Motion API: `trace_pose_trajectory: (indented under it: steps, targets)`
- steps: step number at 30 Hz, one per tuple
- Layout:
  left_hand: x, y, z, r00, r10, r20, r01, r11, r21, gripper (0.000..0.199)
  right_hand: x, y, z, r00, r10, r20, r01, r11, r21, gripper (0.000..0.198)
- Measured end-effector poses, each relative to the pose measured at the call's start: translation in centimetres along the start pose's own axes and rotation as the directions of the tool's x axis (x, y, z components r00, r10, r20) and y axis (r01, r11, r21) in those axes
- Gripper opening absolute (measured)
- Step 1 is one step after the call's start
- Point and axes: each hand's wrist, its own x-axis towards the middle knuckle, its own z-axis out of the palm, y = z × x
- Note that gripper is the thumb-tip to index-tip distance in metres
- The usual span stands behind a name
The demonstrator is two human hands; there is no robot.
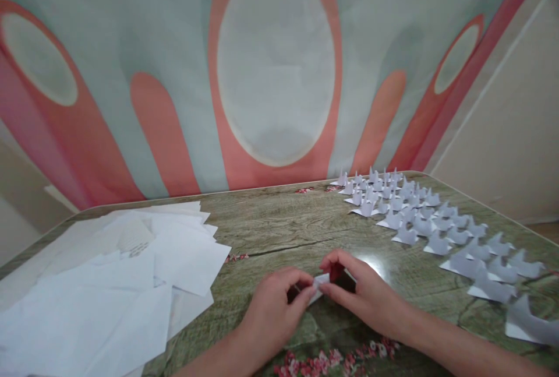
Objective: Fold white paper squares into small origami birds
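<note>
My left hand (273,307) and my right hand (362,292) meet over the table near its front edge. Between their fingertips they pinch a small folded piece of white paper (320,281), which the fingers mostly hide. A loose pile of white paper sheets (109,284) lies to the left of my left hand. Several folded white paper figures (437,225) stand in rows to the right of my right hand.
The table (279,225) has a wood-grain cover with a flower print along the front edge (332,359). A cloth with red and pale oval shapes (275,68) hangs behind the table. A plain wall (515,132) is at the right.
</note>
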Motion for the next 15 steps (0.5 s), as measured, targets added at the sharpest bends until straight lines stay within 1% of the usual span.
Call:
trace_pose_trajectory:
  steps: [2, 3, 5, 6, 7, 9, 12, 15]
  targets:
    - [0.4, 0.8, -0.3, 0.995, -0.094, -0.028, 0.09, 0.988, -0.123, 0.013, 0.3, -0.6, -0.4, 1.0, -0.003, -0.022, 0.004, 0.999, 0.036, 0.02]
    - [0.7, 1.1, -0.4, 0.992, -0.115, -0.045, 0.105, 0.979, -0.175, 0.012, 0.5, -0.8, -0.6, 1.0, -0.002, -0.004, 0.003, 0.998, 0.064, 0.018]
    - [1.5, 1.5, -0.5, 0.991, -0.104, -0.081, 0.08, 0.963, -0.259, 0.011, 1.1, -1.1, -0.7, 0.999, 0.001, 0.049, -0.008, 0.99, 0.14, 0.014]
    - [1.9, 1.5, -0.6, 0.992, -0.085, -0.097, 0.052, 0.953, -0.297, 0.011, 1.5, -1.1, -0.7, 0.998, 0.001, 0.062, -0.012, 0.983, 0.183, 0.017]
    - [2.4, 1.4, -0.6, 0.991, -0.071, -0.109, 0.03, 0.941, -0.336, 0.011, 2.0, -1.0, -0.7, 0.999, 0.001, 0.05, -0.012, 0.974, 0.227, 0.021]
    - [3.4, 0.9, -0.6, 0.988, -0.054, -0.146, -0.01, 0.915, -0.403, 0.012, 3.0, -0.5, -0.4, 1.0, -0.001, -0.016, 0.005, 0.958, 0.287, 0.024]
    - [4.4, -0.5, -0.3, 0.98, -0.064, -0.189, -0.03, 0.89, -0.455, 0.015, 4.4, 0.9, 0.2, 0.996, -0.002, -0.084, 0.026, 0.955, 0.294, 0.027]
    - [4.7, -1.7, 0.2, 0.978, -0.08, -0.191, -0.016, 0.89, -0.455, 0.016, 4.9, 2.0, 0.8, 0.997, 0.009, -0.078, 0.012, 0.966, 0.257, 0.028]
